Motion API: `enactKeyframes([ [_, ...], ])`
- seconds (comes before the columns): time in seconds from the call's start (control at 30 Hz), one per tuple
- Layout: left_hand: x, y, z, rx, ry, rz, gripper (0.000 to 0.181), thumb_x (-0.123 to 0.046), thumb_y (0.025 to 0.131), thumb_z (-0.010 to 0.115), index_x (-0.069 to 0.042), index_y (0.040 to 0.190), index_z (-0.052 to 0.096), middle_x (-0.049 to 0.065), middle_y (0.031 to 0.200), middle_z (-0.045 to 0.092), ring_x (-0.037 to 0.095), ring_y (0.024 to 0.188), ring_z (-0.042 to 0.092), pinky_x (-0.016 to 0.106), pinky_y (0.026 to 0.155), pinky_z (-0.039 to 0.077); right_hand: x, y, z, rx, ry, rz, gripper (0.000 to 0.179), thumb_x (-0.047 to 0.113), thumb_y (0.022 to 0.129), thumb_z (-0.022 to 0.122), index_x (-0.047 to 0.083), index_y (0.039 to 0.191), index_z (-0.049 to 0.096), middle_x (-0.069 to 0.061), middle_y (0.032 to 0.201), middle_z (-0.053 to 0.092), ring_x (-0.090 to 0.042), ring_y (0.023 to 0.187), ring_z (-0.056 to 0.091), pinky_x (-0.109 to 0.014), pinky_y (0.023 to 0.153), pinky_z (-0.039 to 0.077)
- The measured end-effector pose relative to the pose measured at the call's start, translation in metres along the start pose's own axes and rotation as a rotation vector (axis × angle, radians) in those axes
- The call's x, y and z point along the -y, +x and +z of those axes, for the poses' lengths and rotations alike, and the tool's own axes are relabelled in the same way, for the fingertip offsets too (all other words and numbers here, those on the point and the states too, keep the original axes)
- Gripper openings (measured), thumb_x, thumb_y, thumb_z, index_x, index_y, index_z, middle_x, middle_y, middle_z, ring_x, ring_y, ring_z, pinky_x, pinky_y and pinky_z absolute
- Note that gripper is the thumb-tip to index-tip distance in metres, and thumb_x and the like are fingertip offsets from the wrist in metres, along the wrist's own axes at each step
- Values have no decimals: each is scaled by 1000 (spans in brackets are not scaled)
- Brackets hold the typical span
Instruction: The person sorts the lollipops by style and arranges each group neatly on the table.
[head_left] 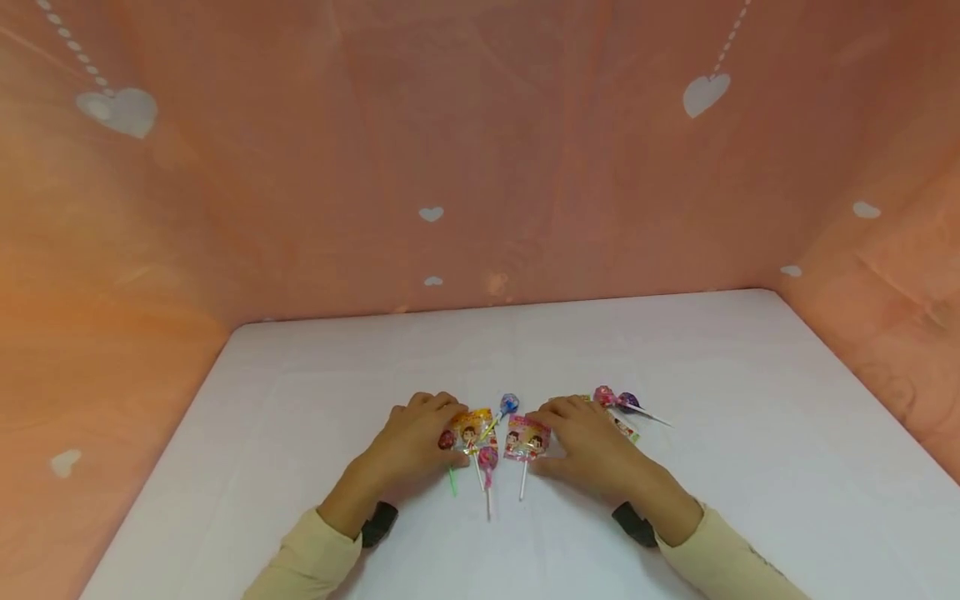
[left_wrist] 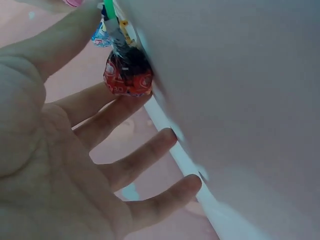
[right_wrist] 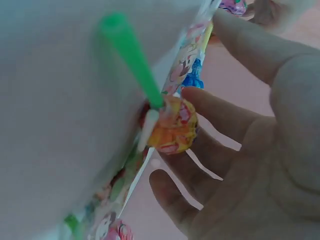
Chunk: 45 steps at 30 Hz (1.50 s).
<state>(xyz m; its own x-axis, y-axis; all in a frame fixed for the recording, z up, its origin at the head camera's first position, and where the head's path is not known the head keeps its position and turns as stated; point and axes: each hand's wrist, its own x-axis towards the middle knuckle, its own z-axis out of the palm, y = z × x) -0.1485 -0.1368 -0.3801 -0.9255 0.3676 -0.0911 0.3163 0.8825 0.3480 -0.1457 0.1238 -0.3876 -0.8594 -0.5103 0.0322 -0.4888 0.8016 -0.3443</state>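
Touching lollipops — both hands

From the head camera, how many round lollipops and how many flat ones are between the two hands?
Round: 3 (red round lollipop, blue round lollipop, pink round lollipop)
Flat: 2 (yellow flat lollipop, pink flat lollipop)
Total: 5

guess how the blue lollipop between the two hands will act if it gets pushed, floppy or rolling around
The blue lollipop would probably roll or swivel, since its head looks round. It seems unlikely to flop, as its thin yellow stick looks straight. Its shiny wrapper might make it a little slippery.
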Motion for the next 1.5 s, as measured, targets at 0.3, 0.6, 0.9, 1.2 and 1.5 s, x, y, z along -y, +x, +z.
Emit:
enactKeyframes([
  [0.3,-5,1,3,-40,40,0,61,-38,77,85,-10,128,65,4,126,62,33,123,51,58,98,40,4,2,5,0,-1,19,57,40,84,78,16,133,63,-6,132,60,-30,130,48,-56,114,31],
  [0.6,-7,3,4,-57,-1,21,59,-32,74,88,-4,122,68,6,113,62,28,112,50,52,94,41,4,2,4,-11,-35,1,55,41,83,78,15,130,65,-5,127,61,-28,124,51,-53,112,34],
  [0.9,-9,2,1,-72,-22,34,54,-30,71,88,-2,115,72,5,107,64,25,108,52,54,96,40,2,1,6,-17,-56,-2,55,41,83,78,16,130,65,-4,126,61,-27,124,51,-52,112,35],
  [1.2,-8,-1,-11,-100,-5,33,55,-28,70,89,-7,118,71,7,116,67,29,117,54,58,101,39,3,2,6,-11,-62,0,55,42,83,78,17,130,65,-3,127,61,-27,123,51,-52,111,36],
  [1.5,-7,-5,-22,-106,-7,33,56,-30,71,89,-8,120,71,5,121,65,28,118,53,58,103,37,3,1,5,-10,-74,5,55,43,83,77,17,129,65,-2,127,61,-27,123,52,-53,110,35],
])
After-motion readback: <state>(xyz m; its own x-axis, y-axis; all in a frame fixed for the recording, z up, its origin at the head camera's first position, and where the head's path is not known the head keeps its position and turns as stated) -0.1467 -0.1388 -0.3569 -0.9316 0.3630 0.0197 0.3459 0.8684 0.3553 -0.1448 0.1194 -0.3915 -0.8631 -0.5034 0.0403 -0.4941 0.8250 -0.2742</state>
